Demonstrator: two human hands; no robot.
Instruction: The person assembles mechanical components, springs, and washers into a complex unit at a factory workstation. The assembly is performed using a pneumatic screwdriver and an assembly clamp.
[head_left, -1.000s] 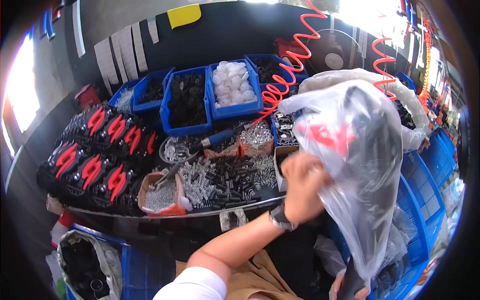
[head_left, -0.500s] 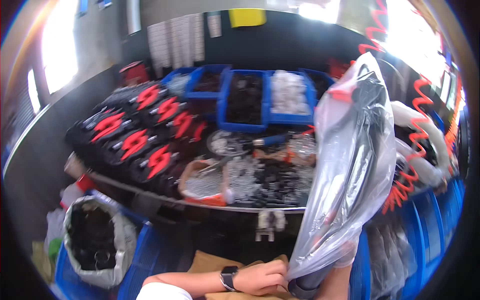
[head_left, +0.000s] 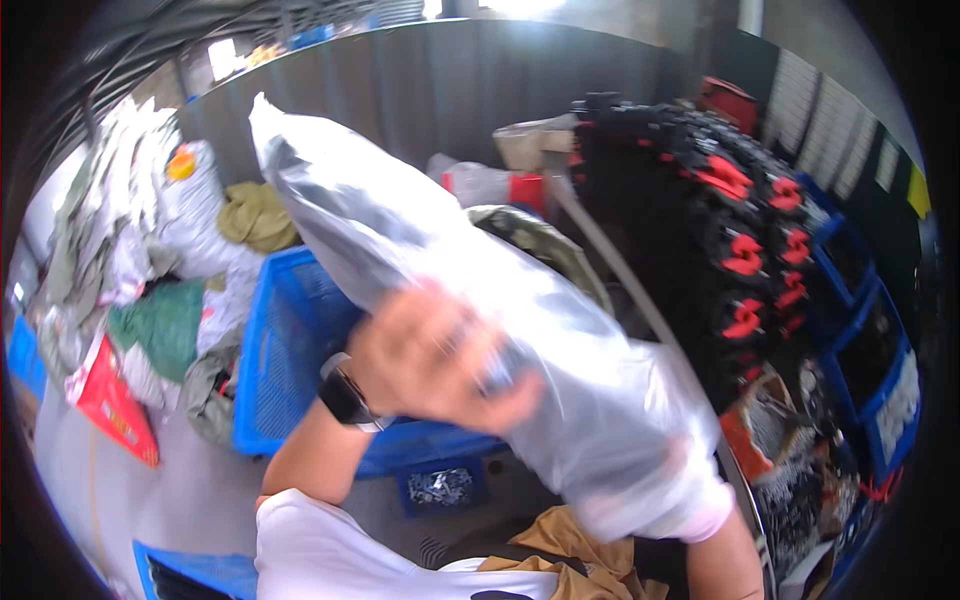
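A long clear plastic bag slants across the view, with a long dark item inside that the film and blur keep me from naming. My left hand, with a black watch at the wrist, is curled at the bag's middle, its fingers smeared by motion. A small dark-blue spot shows by the fingertips; I cannot make out what it is. At the bag's lower right end, my right hand is inside the film around the item's end, its fingers only dimly visible. Behind the bag stands a blue plastic crate.
Black parts with red pieces are stacked on the bench to the right, near blue bins. Sacks and cloths pile up at left beside a red packet. A small blue bin of metal parts sits low below the crate.
My view has turned left, from the bench to the crate and sacks. The bag has swung from upright at right to a leftward slant. My left hand has risen to the bag's middle.
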